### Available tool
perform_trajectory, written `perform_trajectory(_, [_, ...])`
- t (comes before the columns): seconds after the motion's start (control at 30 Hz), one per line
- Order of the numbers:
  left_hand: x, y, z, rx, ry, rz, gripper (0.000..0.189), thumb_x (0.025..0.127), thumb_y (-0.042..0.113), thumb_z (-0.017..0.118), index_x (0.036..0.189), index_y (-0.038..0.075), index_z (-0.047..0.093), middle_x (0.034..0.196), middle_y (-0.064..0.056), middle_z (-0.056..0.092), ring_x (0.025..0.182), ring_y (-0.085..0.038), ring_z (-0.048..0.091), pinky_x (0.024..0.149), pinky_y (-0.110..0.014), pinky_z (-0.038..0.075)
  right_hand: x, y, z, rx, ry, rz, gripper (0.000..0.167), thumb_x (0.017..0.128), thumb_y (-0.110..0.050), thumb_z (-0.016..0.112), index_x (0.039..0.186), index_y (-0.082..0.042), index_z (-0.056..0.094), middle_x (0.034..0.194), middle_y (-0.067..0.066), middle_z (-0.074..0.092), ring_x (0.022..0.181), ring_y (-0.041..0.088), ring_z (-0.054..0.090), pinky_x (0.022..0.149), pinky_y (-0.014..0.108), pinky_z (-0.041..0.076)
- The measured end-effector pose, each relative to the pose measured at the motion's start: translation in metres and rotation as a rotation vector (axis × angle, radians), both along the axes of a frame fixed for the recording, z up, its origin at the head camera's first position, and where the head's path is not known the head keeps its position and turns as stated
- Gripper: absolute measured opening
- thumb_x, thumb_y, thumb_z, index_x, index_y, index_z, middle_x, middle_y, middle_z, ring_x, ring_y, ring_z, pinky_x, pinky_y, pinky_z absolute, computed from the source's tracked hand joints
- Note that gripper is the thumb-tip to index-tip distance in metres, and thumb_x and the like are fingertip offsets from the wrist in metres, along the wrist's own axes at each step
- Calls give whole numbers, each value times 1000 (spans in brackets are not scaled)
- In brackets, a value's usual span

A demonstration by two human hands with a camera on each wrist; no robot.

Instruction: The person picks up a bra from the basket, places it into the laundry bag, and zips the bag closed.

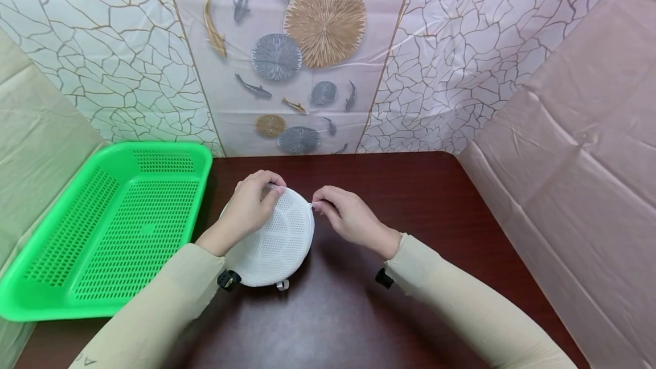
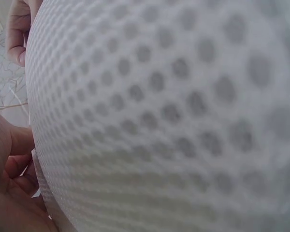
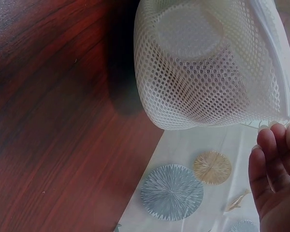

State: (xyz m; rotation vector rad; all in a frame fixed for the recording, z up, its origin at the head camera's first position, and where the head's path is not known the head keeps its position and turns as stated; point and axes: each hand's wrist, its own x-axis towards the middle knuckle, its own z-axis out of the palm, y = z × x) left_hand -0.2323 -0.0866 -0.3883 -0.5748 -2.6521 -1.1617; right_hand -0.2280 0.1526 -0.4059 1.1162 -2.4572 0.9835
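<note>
A round white mesh laundry bag (image 1: 277, 244) stands on the table, with a zipper running along its upper edge and a small white loop (image 1: 282, 285) at its near side. My left hand (image 1: 248, 203) grips the bag's far left rim, thumb over the top. At the right rim, my right hand (image 1: 353, 218) pinches the zipper's end between thumb and fingers. The right wrist view shows the bag's side wall (image 3: 193, 92) bulging, with a round shape (image 3: 189, 31) visible through the mesh. Mesh fills most of the left wrist view, with the left hand (image 2: 12, 179) at its lower left.
A large green plastic basket (image 1: 201, 198) with slotted sides stands left of the bag, beside my left forearm. The dark wood table (image 1: 410, 187) meets a patterned cloth backdrop (image 1: 318, 101) at the back and a beige cloth (image 1: 574, 130) on the right.
</note>
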Motion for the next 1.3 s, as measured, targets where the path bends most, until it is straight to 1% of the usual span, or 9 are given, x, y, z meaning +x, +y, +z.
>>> perform_trajectory(0.17, [1, 2, 0, -10, -7, 11, 7, 95, 16, 60, 100, 12, 65, 104, -3, 62, 101, -27, 53, 102, -48, 29, 0, -1, 0, -11, 3, 0, 5, 98, -12, 58, 94, -11, 61, 84, -2, 58, 78, 4, 55, 72, 21, 46])
perform_trajectory(0.23, [2, 3, -1, -13, 3, 1, 9, 94, 17, 61, 101, 12, 66, 104, -2, 63, 102, -26, 53, 101, -46, 28, 0, -2, 0, -11, 7, -10, 5, 98, -12, 58, 94, -11, 61, 84, -3, 57, 79, 4, 54, 72, 21, 46])
perform_trajectory(0.3, [3, 6, -1, -22, 27, -28, 12, 93, 18, 63, 103, 12, 68, 105, -1, 64, 103, -25, 54, 99, -45, 29, 0, -3, 1, -12, 15, -23, 5, 98, -12, 58, 94, -12, 60, 86, -4, 56, 79, 5, 54, 73, 22, 45])
perform_trajectory(0.43, [7, 12, -3, -59, 74, -129, 17, 92, 19, 65, 107, 12, 70, 105, 1, 66, 101, -22, 55, 93, -45, 29, 1, -7, 3, -8, 27, -40, 4, 97, -11, 59, 94, -14, 60, 88, -6, 56, 80, 5, 53, 73, 23, 45])
perform_trajectory(0.53, [10, 15, -5, -75, 80, -163, 14, 92, 17, 65, 104, 13, 71, 103, 1, 66, 98, -22, 56, 92, -46, 30, 2, -9, 3, -5, 33, -41, 5, 96, -10, 60, 94, -14, 60, 88, -6, 56, 80, 5, 53, 73, 23, 45])
perform_trajectory(0.63, [11, 16, -7, -68, 78, -159, 10, 92, 14, 66, 100, 12, 70, 99, 1, 65, 96, -22, 56, 91, -47, 30, 3, -9, 2, -7, 32, -34, 5, 96, -10, 60, 93, -14, 60, 87, -6, 56, 79, 5, 53, 72, 23, 45])
perform_trajectory(0.83, [7, 13, -8, -47, 84, -129, 6, 92, 11, 64, 96, 12, 69, 96, 0, 64, 95, -23, 56, 91, -48, 30, 4, -8, 1, -3, 14, -23, 4, 97, -12, 59, 93, -13, 60, 85, -5, 55, 78, 5, 53, 71, 22, 45])
perform_trajectory(1.03, [7, 10, -6, -31, 54, -109, 6, 93, 12, 64, 96, 12, 69, 97, -1, 64, 98, -23, 56, 91, -46, 29, 3, -8, 1, -2, 6, -17, 4, 97, -13, 58, 93, -13, 60, 83, -6, 54, 77, 5, 54, 70, 21, 45])
perform_trajectory(1.3, [5, 8, -5, -15, 49, -80, 6, 93, 11, 63, 95, 12, 69, 97, -2, 64, 99, -25, 57, 93, -47, 29, 4, -7, 1, -12, 11, -12, 4, 96, -10, 59, 93, -12, 60, 82, -2, 57, 77, 4, 54, 70, 22, 47])
